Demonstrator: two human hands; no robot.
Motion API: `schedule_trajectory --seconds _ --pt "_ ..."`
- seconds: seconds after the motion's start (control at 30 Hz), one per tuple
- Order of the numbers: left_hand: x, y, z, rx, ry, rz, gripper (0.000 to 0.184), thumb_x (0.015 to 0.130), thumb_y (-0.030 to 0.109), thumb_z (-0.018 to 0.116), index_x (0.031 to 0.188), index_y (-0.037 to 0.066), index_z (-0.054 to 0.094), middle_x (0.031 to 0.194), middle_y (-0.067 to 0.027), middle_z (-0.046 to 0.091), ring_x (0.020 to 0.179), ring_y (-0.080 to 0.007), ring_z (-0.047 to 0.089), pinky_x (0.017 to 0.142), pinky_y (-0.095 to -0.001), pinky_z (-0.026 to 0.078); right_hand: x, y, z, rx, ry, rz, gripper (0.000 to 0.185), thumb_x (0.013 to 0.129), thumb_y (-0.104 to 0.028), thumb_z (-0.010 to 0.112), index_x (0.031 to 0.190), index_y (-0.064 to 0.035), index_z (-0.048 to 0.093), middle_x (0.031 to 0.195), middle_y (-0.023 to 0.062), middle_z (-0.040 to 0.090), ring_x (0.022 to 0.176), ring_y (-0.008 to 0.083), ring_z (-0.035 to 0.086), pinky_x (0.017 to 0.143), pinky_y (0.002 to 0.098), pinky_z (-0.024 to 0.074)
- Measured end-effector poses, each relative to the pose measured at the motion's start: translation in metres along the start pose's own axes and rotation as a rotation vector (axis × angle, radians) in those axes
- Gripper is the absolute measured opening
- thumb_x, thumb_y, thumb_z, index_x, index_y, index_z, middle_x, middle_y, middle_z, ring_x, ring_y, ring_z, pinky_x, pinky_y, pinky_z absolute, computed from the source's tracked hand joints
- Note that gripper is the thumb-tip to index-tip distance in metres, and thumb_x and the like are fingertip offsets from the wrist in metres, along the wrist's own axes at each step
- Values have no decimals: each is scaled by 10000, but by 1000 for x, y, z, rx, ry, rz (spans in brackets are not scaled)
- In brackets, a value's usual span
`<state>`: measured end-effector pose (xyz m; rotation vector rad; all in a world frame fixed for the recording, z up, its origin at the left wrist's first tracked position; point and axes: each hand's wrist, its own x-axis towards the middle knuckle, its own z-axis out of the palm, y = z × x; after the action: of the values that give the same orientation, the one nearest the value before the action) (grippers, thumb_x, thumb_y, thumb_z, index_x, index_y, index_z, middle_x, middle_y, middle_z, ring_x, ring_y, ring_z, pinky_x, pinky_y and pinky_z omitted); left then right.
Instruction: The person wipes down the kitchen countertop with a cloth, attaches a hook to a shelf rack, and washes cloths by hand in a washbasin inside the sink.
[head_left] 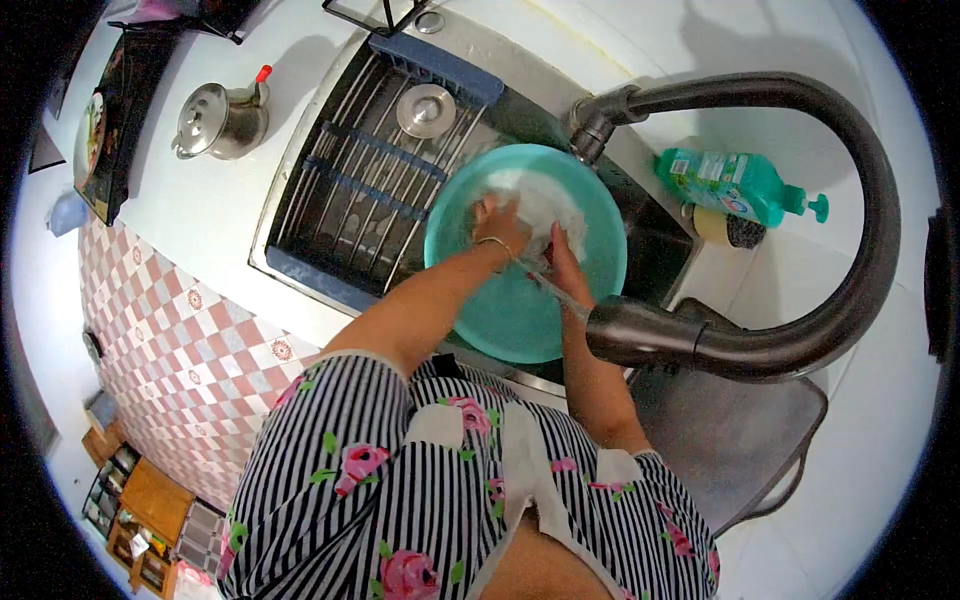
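Note:
A teal basin (463, 322) sits in the sink with water and a whitish, partly see-through mass (548, 203) in it. My left hand (503, 226) is at the left edge of this mass, its fingers curled in against it. On the other side, my right hand (567, 268) has its fingers closed at the mass's lower edge. Whether the mass is foam, cloth or a clear item is too blurred to tell. A thin stream of water runs from the dark faucet head (640, 332) between my hands.
Left of the basin is a wire dish rack (350, 190) holding a metal lid (426, 110). A metal pot (225, 120) stands on the left counter. The faucet neck arches over the right side, near a green pump bottle (722, 183), a sponge (712, 226) and a dark board (725, 430).

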<state>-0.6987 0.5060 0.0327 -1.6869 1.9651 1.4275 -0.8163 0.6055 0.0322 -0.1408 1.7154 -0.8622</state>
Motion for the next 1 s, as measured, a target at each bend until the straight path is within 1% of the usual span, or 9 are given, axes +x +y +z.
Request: schedule_trajectory --seconds 0.1,0.27,0.33,0.37,0.47,0.6,0.7,0.83,1.0 --pt "-13 25 20 -148 -104 236 439 751 251 600 1151 90 514 1173 -228 445 1058 -381 480 895 -429 409 -36 -46 8 30 -179 -278 527 935 -376 405 1365 -90 306 1319 167 402 1185 260 415 963 370 383" --pt "-69 47 56 -231 -110 631 312 736 304 602 869 22 613 1010 -222 530 858 -372 566 775 -431 462 -59 -66 -21 -384 -275 -558 707 766 -178 678 1355 -62 304 1314 149 411 1175 274 427 975 365 364" --pt "-58 43 76 -161 -86 647 310 714 325 607 803 29 627 936 -207 565 805 -363 579 746 -425 470 -50 -46 -17 -376 -273 -608 607 827 -192 591 1349 -61 309 1275 158 435 1128 268 455 946 364 391" --pt "-58 56 22 -33 -29 682 325 691 361 621 752 42 637 825 -189 585 755 -356 587 729 -425 469 -42 -33 -17 -375 -272 -633 559 858 -199 548 1345 -60 311 1256 163 448 1104 266 469 931 364 405" --pt "13 22 17 -149 91 371 338 683 359 638 848 64 629 883 -187 589 810 -354 585 752 -455 450 -21 -1 -14 -202 -104 -381 545 868 -250 541 1334 -61 330 1273 151 439 1133 281 453 951 388 389" --pt "37 2 -21 128 178 435 444 714 293 633 1114 118 549 1175 -171 508 1097 -312 488 880 -467 397 -18 1 -15 -20 140 111 536 882 -319 531 1318 -62 357 1297 136 427 1172 302 431 977 421 369" --pt "19 -1 31 340 428 203 463 711 329 635 1101 100 535 1228 -172 453 1093 -340 453 940 -427 371 -3 22 -21 236 -112 18 535 885 -372 525 1304 -70 383 1290 135 437 1180 312 426 980 445 366" --pt "11 -8 100 -78 80 490 439 668 311 669 1052 124 566 1108 -170 540 901 -357 551 867 -417 437 -20 -25 -5 835 -238 261 582 871 -447 523 1303 -79 395 1310 145 421 1184 313 424 987 450 361" --pt "-31 15 78 -147 -175 536 342 629 223 693 931 103 587 1019 -153 550 911 -355 552 811 -425 449 13 -16 -52 -526 34 -285 517 891 -481 455 1153 -45 550 1088 140 578 1021 287 541 891 406 414"
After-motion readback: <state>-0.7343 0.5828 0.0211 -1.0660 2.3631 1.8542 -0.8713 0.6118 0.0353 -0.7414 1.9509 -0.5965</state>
